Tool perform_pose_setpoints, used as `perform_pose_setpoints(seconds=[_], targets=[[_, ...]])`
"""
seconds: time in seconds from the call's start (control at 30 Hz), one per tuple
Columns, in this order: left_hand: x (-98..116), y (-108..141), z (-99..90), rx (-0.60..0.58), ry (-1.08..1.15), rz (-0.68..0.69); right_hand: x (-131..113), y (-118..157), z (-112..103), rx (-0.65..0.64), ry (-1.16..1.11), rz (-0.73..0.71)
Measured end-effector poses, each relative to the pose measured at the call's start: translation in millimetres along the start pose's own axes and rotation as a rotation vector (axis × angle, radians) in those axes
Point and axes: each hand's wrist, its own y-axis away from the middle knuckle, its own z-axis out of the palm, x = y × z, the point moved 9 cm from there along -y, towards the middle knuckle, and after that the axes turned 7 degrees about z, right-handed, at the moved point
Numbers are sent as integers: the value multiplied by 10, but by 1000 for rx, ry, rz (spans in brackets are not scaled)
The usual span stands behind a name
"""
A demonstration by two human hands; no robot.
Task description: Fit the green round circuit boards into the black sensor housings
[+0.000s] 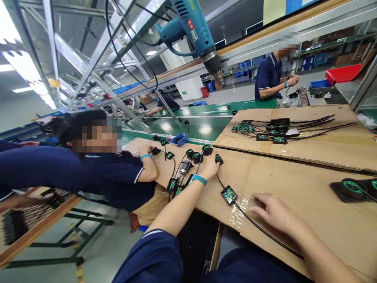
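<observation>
My left hand (209, 168), with a teal band at the wrist, reaches forward over the cardboard. Its fingers and thumb close on a round black part with a green ring (218, 158). From that part a black cable runs to a small green circuit board in a black case (229, 195), then on towards the front edge, passing below my right hand (275, 212). The right hand hovers low over the cardboard with thumb and fingers apart, holding nothing. Beside my left hand lie more round parts (196, 157) and cased boards (172, 184) on cables.
The cardboard-covered bench (265, 177) has a raised sheet behind, bearing a bundle of cabled boards (278, 126). Large round parts (352, 188) lie at right. A teal power driver (194, 31) hangs overhead. A co-worker (118, 169) handles parts at left; another person (269, 76) works beyond.
</observation>
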Motion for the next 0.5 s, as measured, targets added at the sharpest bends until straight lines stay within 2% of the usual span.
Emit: perform_pose_setpoints(seconds=[0.1,0.17,0.27,0.37,0.43,0.5], targets=[[-47,188,-75,106,-2,12,236,-80,-59,49,52,78],[-215,356,-236,157,-25,-15,389,-135,-79,54,16,109],[-716,616,-622,218,-100,-141,515,-191,-82,82,-10,128],[-1269,807,-933,198,-172,-293,531,-226,-40,100,56,126],[-1519,861,-989,140,-193,-350,537,-245,-7,99,98,130],[-1651,863,-954,91,-200,-372,566,-260,13,103,123,140]])
